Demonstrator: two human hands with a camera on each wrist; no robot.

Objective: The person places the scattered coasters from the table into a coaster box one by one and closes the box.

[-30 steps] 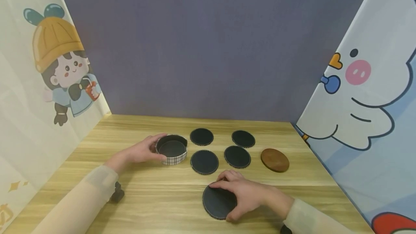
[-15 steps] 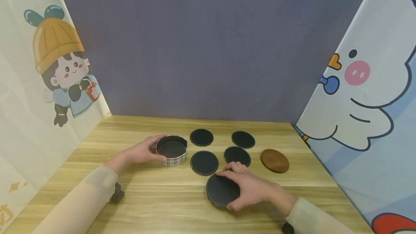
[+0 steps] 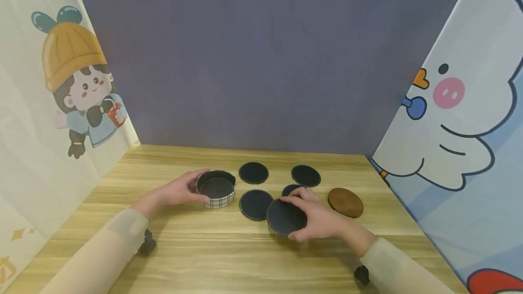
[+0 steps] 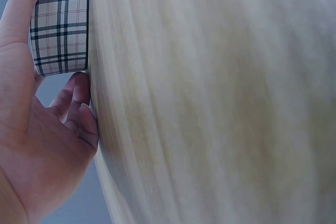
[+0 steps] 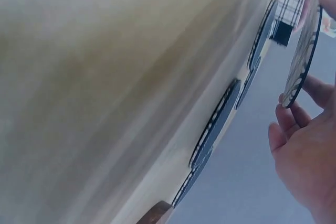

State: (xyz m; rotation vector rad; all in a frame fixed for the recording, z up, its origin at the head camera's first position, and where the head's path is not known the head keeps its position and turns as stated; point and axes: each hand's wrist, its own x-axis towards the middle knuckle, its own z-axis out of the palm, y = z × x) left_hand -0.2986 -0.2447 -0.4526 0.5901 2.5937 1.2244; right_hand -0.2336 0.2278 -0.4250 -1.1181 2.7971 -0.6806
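Held coaster (image 3: 286, 217) covers most of the black coaster (image 3: 291, 189) at its 12 o'clock. Worktop (image 5: 105, 77) blurred in both wrist views; plaid holder (image 4: 60, 22) cropped at the top edge.

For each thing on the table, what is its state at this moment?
Plaid holder: upright, open, left hand grips its side.
Held black coaster: lifted, tilted, pinched by right hand.
Four black coasters: flat on table; one partly hidden.
Brown coaster: flat, untouched.
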